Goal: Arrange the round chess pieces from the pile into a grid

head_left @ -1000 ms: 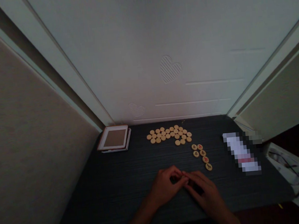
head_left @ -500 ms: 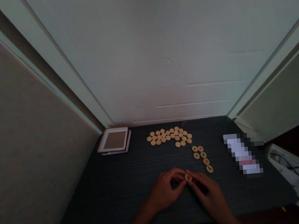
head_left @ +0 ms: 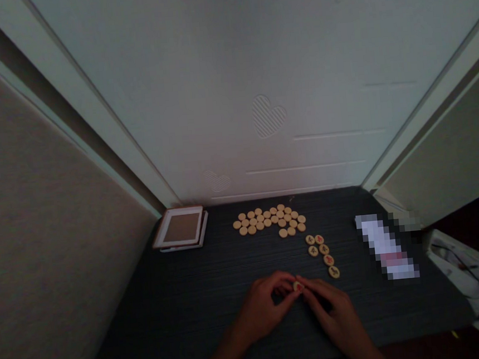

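Note:
Both my hands meet at the near middle of the dark table (head_left: 191,295). My left hand (head_left: 263,306) and my right hand (head_left: 333,314) pinch one round wooden game piece (head_left: 298,287) between their fingertips; its face shows a red mark. Just to the right, several pieces with red or dark marks (head_left: 323,253) lie face up in a short curving row. Farther back, a cluster of several blank-faced pieces (head_left: 270,220) lies flat near the wall.
A flat square box with a brown panel (head_left: 179,228) lies at the back left corner. A blurred white and pink item (head_left: 386,246) rests at the right. A white bag with a dark cord (head_left: 470,279) sits beyond the table's right edge. Walls close in behind and left.
The piece between my fingertips has turned so that its red-marked face now shows. My hands have stayed in nearly the same spot.

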{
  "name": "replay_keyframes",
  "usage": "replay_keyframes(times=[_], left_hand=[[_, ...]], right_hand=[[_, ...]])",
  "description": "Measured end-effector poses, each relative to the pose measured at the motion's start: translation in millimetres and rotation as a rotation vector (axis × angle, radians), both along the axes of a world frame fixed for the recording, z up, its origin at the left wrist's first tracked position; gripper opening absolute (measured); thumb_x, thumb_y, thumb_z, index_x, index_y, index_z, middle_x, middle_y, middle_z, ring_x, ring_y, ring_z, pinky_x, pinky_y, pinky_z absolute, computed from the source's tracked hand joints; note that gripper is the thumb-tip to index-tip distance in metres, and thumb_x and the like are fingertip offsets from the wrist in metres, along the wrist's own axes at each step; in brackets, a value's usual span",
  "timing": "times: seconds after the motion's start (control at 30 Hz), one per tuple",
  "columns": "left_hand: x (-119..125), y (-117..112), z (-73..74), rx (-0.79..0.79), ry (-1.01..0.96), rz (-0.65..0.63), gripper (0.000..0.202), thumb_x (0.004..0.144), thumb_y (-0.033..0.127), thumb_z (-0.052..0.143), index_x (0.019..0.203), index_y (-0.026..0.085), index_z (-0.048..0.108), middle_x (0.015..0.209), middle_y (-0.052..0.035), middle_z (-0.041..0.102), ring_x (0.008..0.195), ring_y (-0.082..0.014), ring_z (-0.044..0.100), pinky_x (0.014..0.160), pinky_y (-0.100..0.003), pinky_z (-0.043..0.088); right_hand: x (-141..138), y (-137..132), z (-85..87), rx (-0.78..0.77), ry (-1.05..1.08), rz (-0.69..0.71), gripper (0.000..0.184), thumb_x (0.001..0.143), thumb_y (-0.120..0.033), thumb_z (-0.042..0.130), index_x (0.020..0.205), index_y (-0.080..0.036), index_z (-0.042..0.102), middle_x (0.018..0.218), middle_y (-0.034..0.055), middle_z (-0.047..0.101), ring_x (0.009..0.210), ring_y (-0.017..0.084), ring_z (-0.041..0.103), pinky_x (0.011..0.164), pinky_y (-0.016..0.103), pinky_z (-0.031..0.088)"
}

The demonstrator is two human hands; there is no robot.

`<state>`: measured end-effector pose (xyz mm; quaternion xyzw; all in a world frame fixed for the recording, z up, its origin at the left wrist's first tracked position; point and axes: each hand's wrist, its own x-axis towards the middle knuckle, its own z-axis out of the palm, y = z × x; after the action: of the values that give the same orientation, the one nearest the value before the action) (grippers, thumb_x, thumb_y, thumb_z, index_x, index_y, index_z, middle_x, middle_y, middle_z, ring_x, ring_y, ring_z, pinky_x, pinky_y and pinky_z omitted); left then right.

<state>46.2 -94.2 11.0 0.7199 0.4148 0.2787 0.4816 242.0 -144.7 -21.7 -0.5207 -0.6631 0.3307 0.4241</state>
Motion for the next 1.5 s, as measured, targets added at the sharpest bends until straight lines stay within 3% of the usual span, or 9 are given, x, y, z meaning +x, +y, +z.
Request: replay_keyframes(times=[0.4,0.57,0.83,1.23,1.5], left_hand=[[-2,-4,-2.5,0.094,0.091,-0.020,0.018,0.096,0.030,0.061,0.113,0.032,0.068,0.103,0.0050,0.077,0.098,-0.0156,0.070,0.095,-0.027,0.046],[-2,-4,-1.9,0.121,0.170,-0.027,0.022,0.090,0.032,0.069,0.112,0.032,0.070,0.098,0.0047,0.077,0.091,-0.0161,0.070,0.090,-0.027,0.047],[0,-3,-4.7,0.111,0.146,-0.010,0.021,0.093,0.041,0.065,0.110,0.030,0.070,0.096,0.0034,0.076,0.088,-0.0156,0.070,0.086,-0.024,0.050],[-2,-4,-8.4,0.132,0.142,-0.020,0.020,0.096,0.034,0.062,0.115,0.031,0.069,0.103,0.0031,0.076,0.096,-0.0160,0.070,0.092,-0.026,0.050],[-3,-4,-8.1,0.191,0.172,-0.037,0.019,0.092,0.031,0.067,0.112,0.031,0.070,0.102,0.0038,0.076,0.096,-0.0166,0.069,0.091,-0.027,0.049]], right_hand=[[-5,1,-0.5,-0.084,-0.026,-0.128,0.029,0.093,-0.048,0.064,0.106,-0.026,0.076,0.086,0.0027,0.078,0.071,0.018,0.072,0.065,0.023,0.058],[-5,1,1.2,-0.123,-0.003,-0.143,0.027,0.094,-0.048,0.063,0.101,-0.026,0.077,0.090,0.0026,0.079,0.078,0.020,0.074,0.071,0.023,0.058],[-5,1,4.2,-0.116,0.016,-0.095,0.026,0.097,-0.043,0.059,0.106,-0.026,0.076,0.102,0.0053,0.079,0.090,0.022,0.075,0.079,0.025,0.058],[-6,2,2.9,-0.094,-0.030,-0.132,0.025,0.093,-0.045,0.063,0.102,-0.025,0.076,0.081,0.0013,0.076,0.067,0.017,0.069,0.063,0.022,0.054],[-4,1,2.8,-0.133,-0.034,-0.130,0.027,0.094,-0.046,0.062,0.098,-0.025,0.077,0.088,0.0038,0.079,0.078,0.020,0.074,0.070,0.025,0.057]])
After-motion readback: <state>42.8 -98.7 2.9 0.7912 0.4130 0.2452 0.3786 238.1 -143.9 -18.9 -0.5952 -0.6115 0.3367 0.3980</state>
